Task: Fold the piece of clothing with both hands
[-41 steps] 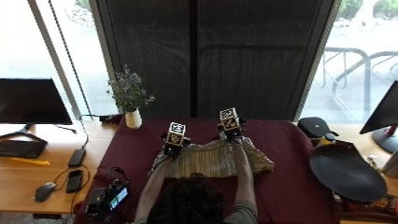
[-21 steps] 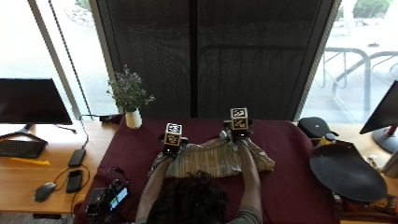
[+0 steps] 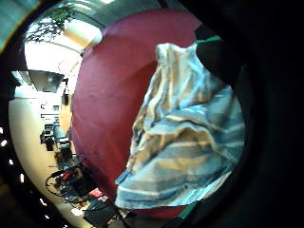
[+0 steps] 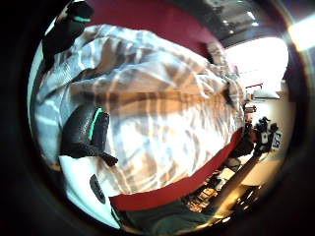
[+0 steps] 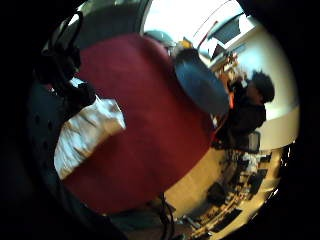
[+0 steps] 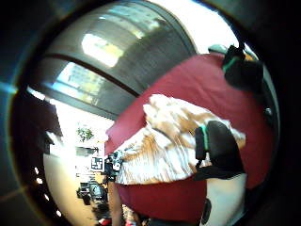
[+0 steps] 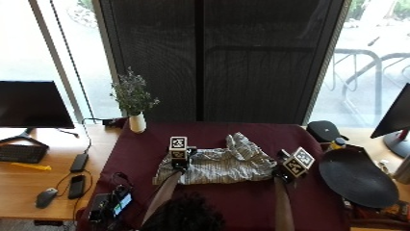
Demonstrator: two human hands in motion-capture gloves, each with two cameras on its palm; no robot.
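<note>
Dark red tablecloth (image 7: 211, 197) covering the table at centre. At 10 o'clock from the cloth's middle, a white vase (image 7: 137, 123) holding a sprig of small flowers (image 7: 133, 94), upright near the cloth's far left corner. At 9 o'clock, on the wooden desk (image 7: 25, 192): a monitor (image 7: 32, 105), a keyboard (image 7: 18, 153), a mouse (image 7: 45, 197) and a phone (image 7: 77, 186). At 3 o'clock, a round dark disc (image 7: 357, 178); beyond it, at 2 o'clock, a black object (image 7: 323, 130). At 12 o'clock, a dark blind (image 7: 218, 57) over the window.
</note>
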